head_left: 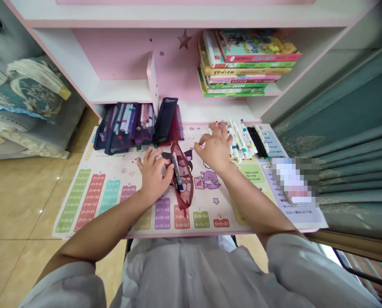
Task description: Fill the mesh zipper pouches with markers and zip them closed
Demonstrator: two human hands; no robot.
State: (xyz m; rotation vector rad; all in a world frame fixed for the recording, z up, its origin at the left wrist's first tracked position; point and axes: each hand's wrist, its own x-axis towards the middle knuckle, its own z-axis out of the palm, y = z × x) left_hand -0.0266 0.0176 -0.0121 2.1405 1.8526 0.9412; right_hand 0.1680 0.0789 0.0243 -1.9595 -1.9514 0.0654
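Note:
A red mesh pencil case [183,182] lies open on the desk mat [114,188] in front of me, with a blue-and-white marker [177,171] inside it. My left hand [153,174] grips the case's left edge, thumb against the opening. My right hand [214,147] reaches over a row of white markers [240,137] laid at the mat's back right, fingers curled down onto them. What the fingers hold, if anything, is hidden.
Several dark mesh cases [123,126] filled with pens stand at the back left, with a navy one [165,117] and a maroon one beside them. Black markers [257,141] lie right of the white ones. Books [242,64] are stacked on the shelf. A curtain [345,128] hangs right.

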